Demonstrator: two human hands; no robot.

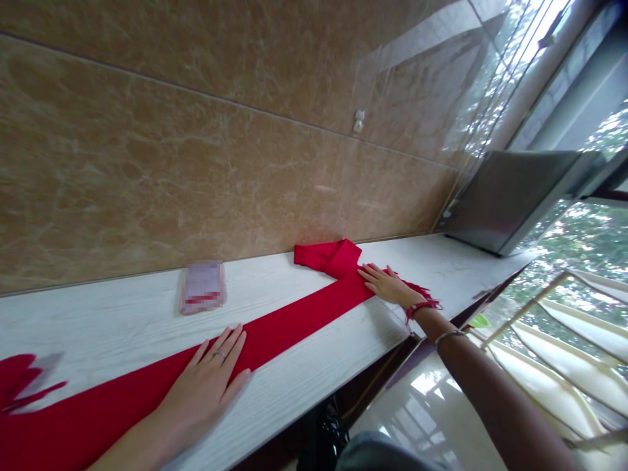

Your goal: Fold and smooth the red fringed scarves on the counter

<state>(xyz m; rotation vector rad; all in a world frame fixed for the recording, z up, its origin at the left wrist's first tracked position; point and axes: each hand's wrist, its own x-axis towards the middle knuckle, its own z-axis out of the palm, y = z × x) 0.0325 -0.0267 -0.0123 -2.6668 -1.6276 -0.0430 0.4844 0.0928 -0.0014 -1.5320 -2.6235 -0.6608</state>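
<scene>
A long red scarf (294, 324) lies stretched lengthwise over a white wood-grain counter (314, 379). My left hand (216, 369), with a ring on one finger, rests flat on its near stretch, fingers extended. Farther along, my right hand (385, 284) presses palm down near the far end, fingers spread, wearing a red bracelet and a metal bangle. Fringe shows beyond that wrist. Beside the right hand, a folded part of the scarf turns off toward the wall. More loose red fabric sits at the far left edge of view.
A blurred-out phone-like object (203, 288) lies by the brown marbled tile wall (196, 163). At the counter's far end stands a grey metallic box-like appliance (515, 196). A cream slatted rack (564, 340) is at right, over a shiny floor.
</scene>
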